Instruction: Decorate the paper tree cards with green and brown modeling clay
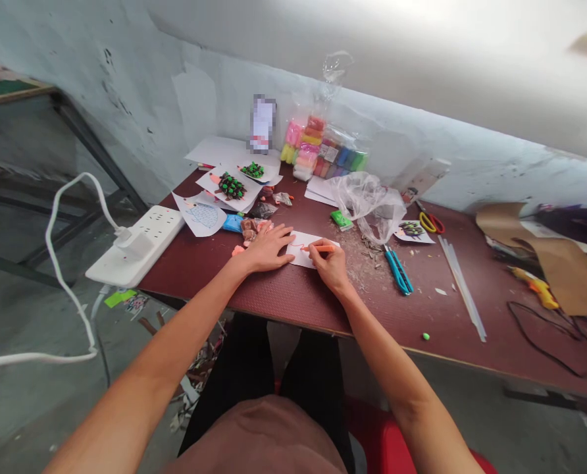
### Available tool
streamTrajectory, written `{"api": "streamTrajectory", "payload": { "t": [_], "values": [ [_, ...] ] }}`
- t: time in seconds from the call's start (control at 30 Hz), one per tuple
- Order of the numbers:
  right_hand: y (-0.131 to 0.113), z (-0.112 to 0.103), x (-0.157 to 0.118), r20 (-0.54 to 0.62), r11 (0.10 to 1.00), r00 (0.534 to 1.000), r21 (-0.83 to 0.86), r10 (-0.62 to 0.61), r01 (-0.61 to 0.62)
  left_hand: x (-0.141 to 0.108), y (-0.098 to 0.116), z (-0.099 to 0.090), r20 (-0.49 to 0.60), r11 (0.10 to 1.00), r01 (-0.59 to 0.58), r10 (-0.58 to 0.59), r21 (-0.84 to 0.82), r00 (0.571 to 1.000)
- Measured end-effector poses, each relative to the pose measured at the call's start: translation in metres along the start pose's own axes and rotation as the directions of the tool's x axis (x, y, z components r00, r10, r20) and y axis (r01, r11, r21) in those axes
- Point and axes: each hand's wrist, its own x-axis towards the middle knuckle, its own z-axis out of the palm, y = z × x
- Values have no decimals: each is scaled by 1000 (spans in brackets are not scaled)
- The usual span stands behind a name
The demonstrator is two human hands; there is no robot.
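Observation:
A small white sheet of paper [301,259] lies on the dark red table, with a few orange lines drawn on it. My right hand [331,265] is closed round an orange marker [326,249], its tip down at the drawn lines. Flat at the paper's left edge rests my left hand [268,250], fingers spread, holding nothing. Beyond that hand are brown and pink clay lumps [251,230] and a blue packet [233,223]. Further back, two paper sheets carry hedgehog shapes with black and green spines [231,187]. A blue hedgehog-like drawing [202,214] lies to the left.
A white power strip [148,240] sits on the left table edge. Coloured clay packs [318,148] and a phone [262,125] stand at the wall. A plastic bag [362,197], blue-green cutter [399,270], scissors [432,222], glue sticks [464,289] and yellow glue gun [537,288] lie rightward.

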Motion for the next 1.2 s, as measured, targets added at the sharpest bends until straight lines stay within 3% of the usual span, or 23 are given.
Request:
{"api": "streamTrajectory", "payload": {
  "t": [1.2],
  "values": [
    [-1, -2, -7, 1, 1000, 1000, -20, -1, 1, 1, -2, 3, -19, 1000, -6, 6, 27, 1000]
  ]
}}
